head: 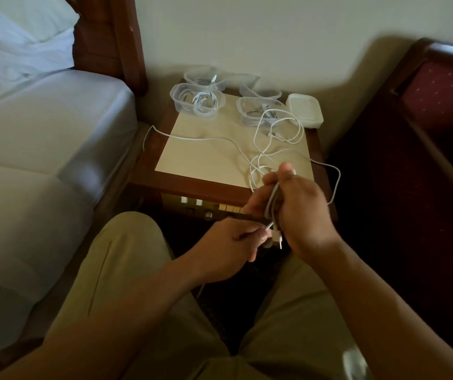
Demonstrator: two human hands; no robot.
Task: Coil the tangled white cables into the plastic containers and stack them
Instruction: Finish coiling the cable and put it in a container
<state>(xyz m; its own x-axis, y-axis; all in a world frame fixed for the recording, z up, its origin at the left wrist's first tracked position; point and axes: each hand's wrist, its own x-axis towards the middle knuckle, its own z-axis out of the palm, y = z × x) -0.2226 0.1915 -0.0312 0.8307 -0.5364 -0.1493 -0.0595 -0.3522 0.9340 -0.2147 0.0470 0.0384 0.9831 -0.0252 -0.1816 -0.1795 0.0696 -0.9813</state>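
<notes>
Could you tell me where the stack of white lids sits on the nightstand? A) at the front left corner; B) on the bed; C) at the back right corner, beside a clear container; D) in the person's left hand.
C: the stack of white lids rests at the back right of the nightstand, next to a clear container holding cable.
</notes>
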